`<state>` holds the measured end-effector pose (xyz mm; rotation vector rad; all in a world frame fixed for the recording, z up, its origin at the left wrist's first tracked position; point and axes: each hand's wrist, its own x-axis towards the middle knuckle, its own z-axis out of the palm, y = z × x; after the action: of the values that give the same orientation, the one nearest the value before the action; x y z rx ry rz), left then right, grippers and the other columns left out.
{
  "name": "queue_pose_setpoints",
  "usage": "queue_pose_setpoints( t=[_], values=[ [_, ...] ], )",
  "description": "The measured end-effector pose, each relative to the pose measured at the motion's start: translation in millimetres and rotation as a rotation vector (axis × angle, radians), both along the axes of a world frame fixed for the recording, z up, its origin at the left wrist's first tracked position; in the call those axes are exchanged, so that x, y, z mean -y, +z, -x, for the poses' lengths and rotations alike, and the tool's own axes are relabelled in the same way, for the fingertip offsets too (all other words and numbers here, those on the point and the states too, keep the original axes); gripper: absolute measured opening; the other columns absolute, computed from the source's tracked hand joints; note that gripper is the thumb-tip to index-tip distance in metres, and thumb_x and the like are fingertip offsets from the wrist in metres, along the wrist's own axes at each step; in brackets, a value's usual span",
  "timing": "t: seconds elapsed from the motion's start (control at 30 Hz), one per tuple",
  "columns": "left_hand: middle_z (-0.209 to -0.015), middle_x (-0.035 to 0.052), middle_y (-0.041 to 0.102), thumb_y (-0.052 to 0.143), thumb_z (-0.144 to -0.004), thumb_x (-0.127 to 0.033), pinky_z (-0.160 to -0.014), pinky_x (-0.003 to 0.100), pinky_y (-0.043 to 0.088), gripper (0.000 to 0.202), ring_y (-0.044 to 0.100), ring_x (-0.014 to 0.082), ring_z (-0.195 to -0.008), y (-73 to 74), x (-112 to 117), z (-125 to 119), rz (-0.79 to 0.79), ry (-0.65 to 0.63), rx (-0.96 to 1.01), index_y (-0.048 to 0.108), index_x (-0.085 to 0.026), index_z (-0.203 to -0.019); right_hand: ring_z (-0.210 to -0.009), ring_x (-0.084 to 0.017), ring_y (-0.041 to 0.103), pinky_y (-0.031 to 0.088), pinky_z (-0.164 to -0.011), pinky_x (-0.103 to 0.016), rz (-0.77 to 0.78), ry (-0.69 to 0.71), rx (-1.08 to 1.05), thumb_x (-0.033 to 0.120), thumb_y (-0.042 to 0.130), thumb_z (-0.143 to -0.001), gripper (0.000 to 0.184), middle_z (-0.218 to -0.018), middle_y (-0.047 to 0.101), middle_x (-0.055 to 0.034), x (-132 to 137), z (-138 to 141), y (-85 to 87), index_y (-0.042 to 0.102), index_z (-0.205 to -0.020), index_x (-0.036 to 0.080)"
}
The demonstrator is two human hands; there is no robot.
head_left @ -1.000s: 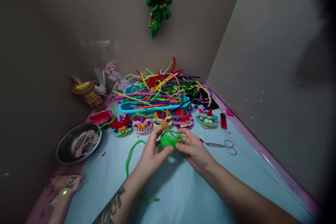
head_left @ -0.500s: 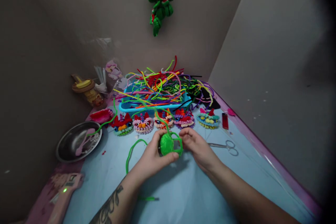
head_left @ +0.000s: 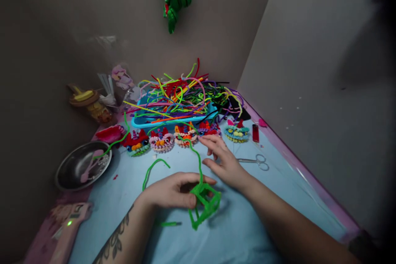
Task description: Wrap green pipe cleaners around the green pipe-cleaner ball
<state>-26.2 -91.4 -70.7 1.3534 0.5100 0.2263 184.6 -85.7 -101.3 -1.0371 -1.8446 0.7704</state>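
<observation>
Green pipe-cleaner frame (head_left: pixel 213 205), open and boxy, is at the near middle of the blue-covered counter (head_left: pixel 123 202), a long strand rising from its top; whether it touches the cover is hard to tell. From the left, a pink device (head_left: pixel 69 233) shows a lit green light, and behind it sits a steel bowl (head_left: pixel 69 161) holding a pink spoon (head_left: pixel 89 168), with a green pipe cleaner (head_left: pixel 119 142) running out over the rim. Further right, a bent green length (head_left: pixel 149 169) lies beside the left hand (head_left: pixel 171 189), whose grip pinches the frame's left side between thumb and fingers. Beyond, five fuzzy animal heads (head_left: pixel 161 141) line up before a blue tray (head_left: pixel 173 123) heaped with multicoloured pipe cleaners (head_left: pixel 185 95). Next comes the right hand (head_left: pixel 225 165), its grip spread, thumb apart from the fingers, fingertips near the fourth head. Just past it lie scissors (head_left: pixel 260 161) and, behind them, a small red object (head_left: pixel 255 133).
</observation>
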Motion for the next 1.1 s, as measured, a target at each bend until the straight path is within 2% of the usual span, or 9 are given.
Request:
queue_pose_setpoints(
  t=[0.1,0.2,0.33,0.47,0.63,0.7,0.8,0.93,1.1],
  values=[
    [-0.102,0.007,0.066,0.063,-0.072,-0.059,-0.079,0.03,0.048,0.065,0.061,0.0207,-0.089,0.9,4,-8,-0.043,-0.066,-0.028,0.059,-0.021,-0.124,-0.102,-0.02,0.052,0.048,-0.085,-0.037,-0.051,0.05,-0.015,0.014,0.055,-0.083,0.054,-0.13,0.042,-0.0064,1,7,-3.7,0.047,-0.131,0.037],
    [-0.095,0.0051,0.067,0.063,-0.071,-0.061,-0.074,0.029,0.049,0.064,0.06,0.0197,-0.082,0.3,7,-14,-0.102,-0.094,-0.068,0.061,-0.022,-0.121,-0.096,-0.019,0.056,0.049,-0.083,-0.036,-0.096,0.071,-0.052,0.017,0.056,-0.085,0.031,-0.117,0.05,-0.0071,0,13,-5.7,0.062,-0.112,0.031],
    [-0.093,0.0053,0.067,0.063,-0.07,-0.061,-0.072,0.029,0.05,0.064,0.061,0.02,-0.081,9.2,9,-14,-0.186,-0.132,-0.108,0.061,-0.022,-0.121,-0.096,-0.02,0.058,0.049,-0.083,-0.037,-0.144,-0.051,-0.089,0.018,0.054,-0.086,0.016,-0.102,0.056,-0.0069,-1,13,0.1,0.067,-0.092,0.027],
    [-0.103,0.0072,0.066,0.065,-0.072,-0.055,-0.082,0.029,0.047,0.056,0.06,0.0219,-0.092,39.4,5,-3,-0.418,-0.078,-0.133,0.063,-0.022,-0.117,-0.097,-0.02,0.059,0.049,-0.084,-0.037,-0.22,-0.193,-0.021,0.011,0.051,-0.084,0.024,-0.101,0.058,-0.0072,-2,-1,21.1,0.067,-0.093,0.026],
    [-0.106,0.0047,0.067,0.071,-0.072,-0.04,-0.083,0.027,0.047,0.045,0.061,0.0205,-0.095,89.8,-16,14,-0.707,-0.019,-0.268,0.063,-0.025,-0.115,-0.084,-0.019,0.063,0.05,-0.076,-0.034,-0.22,-0.185,0.051,0.005,0.05,-0.074,0.03,-0.089,0.065,-0.006,-28,-17,58.0,0.071,-0.084,0.023],
    [-0.11,0.004,0.067,0.071,-0.073,-0.036,-0.087,0.029,0.047,0.045,0.061,0.021,-0.098,106.9,-29,18,-0.815,0.036,-0.265,0.063,-0.027,-0.116,-0.081,-0.019,0.063,0.049,-0.075,-0.034,-0.151,-0.195,-0.005,0.005,0.05,-0.072,0.03,-0.084,0.068,-0.004,-47,-15,73.1,0.072,-0.079,0.023],
    [-0.119,0.004,0.065,0.073,-0.07,-0.034,-0.086,0.031,0.048,0.052,0.06,0.0233,-0.106,125.3,-47,24,-0.917,0.206,-0.266,0.06,-0.031,-0.121,-0.072,-0.017,0.062,0.048,-0.065,-0.031,-0.017,-0.238,-0.247,0.016,0.058,-0.072,0.017,-0.076,0.069,-0.002,-75,-3,94.5,0.071,-0.081,0.021],
    [-0.127,0.006,0.06,0.073,-0.07,-0.036,-0.094,0.035,0.045,0.057,0.054,0.0251,-0.116,131.0,-60,32,-0.997,0.392,-0.256,0.057,-0.029,-0.124,-0.062,-0.014,0.058,0.045,-0.057,-0.026,-0.036,-0.235,-0.551,0.027,0.068,-0.07,0.011,-0.068,0.064,0.0001,-92,13,114.7,0.066,-0.079,0.019],
    [-0.126,0.007,0.059,0.07,-0.073,-0.039,-0.093,0.036,0.045,0.056,0.056,0.0249,-0.112,119.2,-66,40,-1.044,0.456,-0.316,0.054,-0.028,-0.125,-0.067,-0.015,0.061,0.048,-0.061,-0.026,-0.115,-0.203,-0.585,0.041,0.063,-0.081,0.02,-0.079,0.067,-0.0027,-88,15,119.9,0.058,-0.082,0.022]
  ],
)
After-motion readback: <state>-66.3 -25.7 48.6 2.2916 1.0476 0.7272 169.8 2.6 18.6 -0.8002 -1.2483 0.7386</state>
